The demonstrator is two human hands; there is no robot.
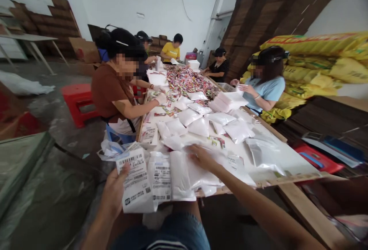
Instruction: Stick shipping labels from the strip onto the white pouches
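Observation:
My left hand (115, 187) grips a white labelled packet (136, 181) by its left edge, thumb on top. Beside it, a second labelled packet (160, 179) lies at the table's near edge. My right hand (201, 158) reaches over white plastic packets (182, 177) to the right of these; its fingers are blurred, and whether they hold anything is unclear. Plain filled white packets (199, 126) are heaped further up the table.
Several people sit around the long table (290, 160). A large pile of small colourful sachets (186, 79) covers its far part. White sheets (230, 100) are stacked at the right. A red stool (77, 102) stands at the left, yellow sacks (310, 70) at the right.

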